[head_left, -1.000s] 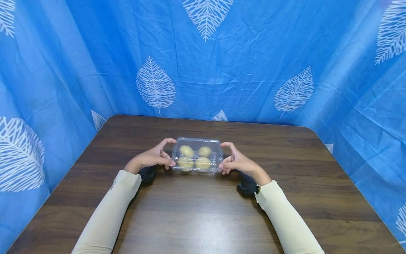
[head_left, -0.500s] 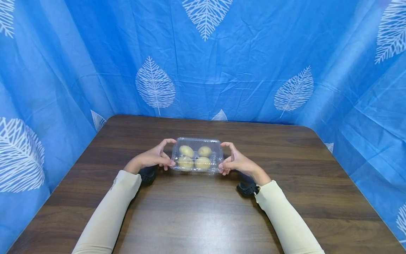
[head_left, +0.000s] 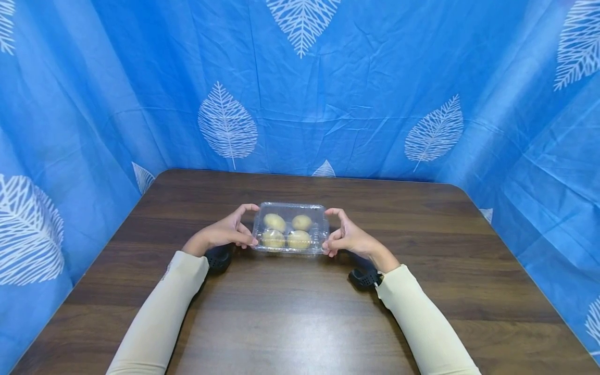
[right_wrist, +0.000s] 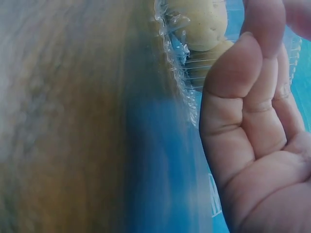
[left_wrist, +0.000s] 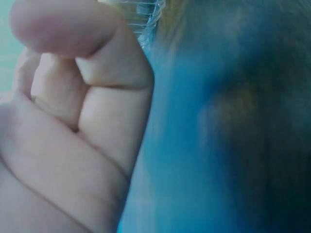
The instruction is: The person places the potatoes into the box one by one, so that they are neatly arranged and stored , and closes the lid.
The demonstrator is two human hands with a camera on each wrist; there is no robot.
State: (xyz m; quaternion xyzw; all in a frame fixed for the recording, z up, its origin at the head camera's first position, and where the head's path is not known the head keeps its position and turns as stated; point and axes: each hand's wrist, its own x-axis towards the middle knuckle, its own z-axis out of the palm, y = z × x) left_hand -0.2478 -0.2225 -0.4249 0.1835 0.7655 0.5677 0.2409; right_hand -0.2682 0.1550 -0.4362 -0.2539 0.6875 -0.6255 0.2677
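A clear plastic clamshell box (head_left: 288, 207) with a lid lies across the middle of the head view, pale yellow potatoes (head_left: 301, 223) showing through it. At its left end my left hand (head_left: 224, 230) grips the box between thumb and fingers. My right hand (head_left: 352, 239) holds the opposite end the same way, index finger at the far corner and thumb at the near one. In the right wrist view, a potato (right_wrist: 201, 24) shows behind the crimped box edge, beside curled fingers (right_wrist: 235, 70). The left wrist view has mostly the palm and curled fingers (left_wrist: 116, 107), with a sliver of ribbed plastic above.
The dark wooden table (head_left: 262, 317) extends around both arms, with rounded far corners. Blue curtains (head_left: 356, 67) with white leaf prints hang behind it and at both sides. Black wrist devices (head_left: 364, 279) sit below the hands, near the cream sleeves (head_left: 157, 312).
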